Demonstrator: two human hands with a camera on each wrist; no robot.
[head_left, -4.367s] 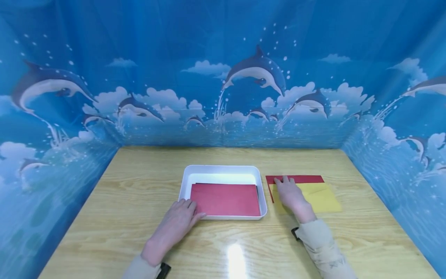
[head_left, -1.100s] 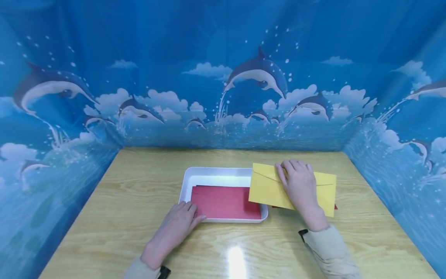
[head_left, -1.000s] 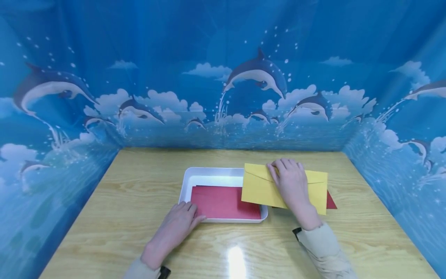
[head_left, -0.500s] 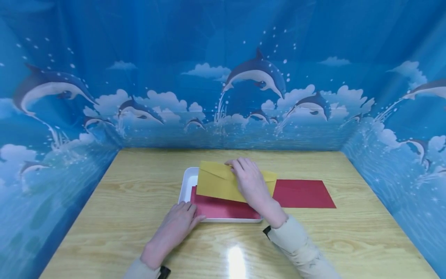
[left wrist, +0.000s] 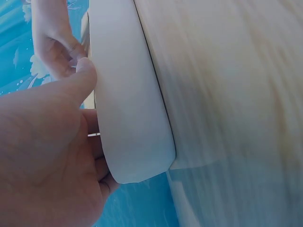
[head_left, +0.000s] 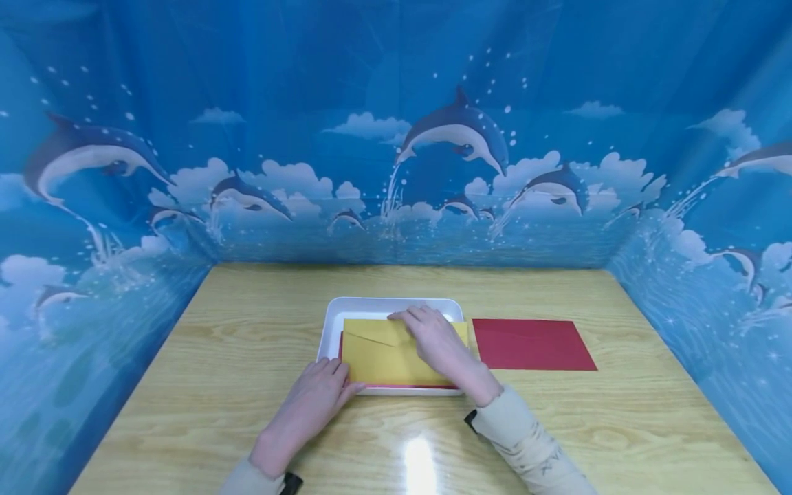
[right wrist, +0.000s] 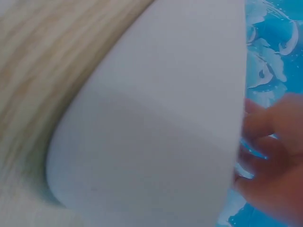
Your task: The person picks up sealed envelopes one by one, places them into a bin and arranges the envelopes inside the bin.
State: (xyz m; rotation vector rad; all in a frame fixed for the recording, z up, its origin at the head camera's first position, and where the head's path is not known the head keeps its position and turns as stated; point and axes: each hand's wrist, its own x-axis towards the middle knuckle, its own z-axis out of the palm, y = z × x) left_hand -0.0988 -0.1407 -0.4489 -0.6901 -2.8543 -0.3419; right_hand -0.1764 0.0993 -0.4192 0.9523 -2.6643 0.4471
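Observation:
A white tray (head_left: 396, 302) stands mid-table, its outer wall (left wrist: 128, 94) filling much of the left wrist view. My left hand (head_left: 312, 395) holds the tray's near left corner, thumb along the front rim and fingers at the left side. In the tray a yellow envelope (head_left: 383, 361) lies over a red envelope (head_left: 339, 344), which shows only as thin strips. My right hand (head_left: 441, 344) reaches over the tray and pinches the yellow envelope near its far edge. In the right wrist view the tray wall (right wrist: 151, 118) hides part of that hand (right wrist: 274, 146).
To the right of the tray a dark red envelope (head_left: 532, 344) lies flat on the wooden table (head_left: 216, 344). A blue curtain (head_left: 278, 103) with dolphins surrounds the table at the back and sides.
My right hand has picked up the yellow envelope from the right, uncovering the dark red one, carried it left and lowered it into the tray. The left hand stays at the tray corner.

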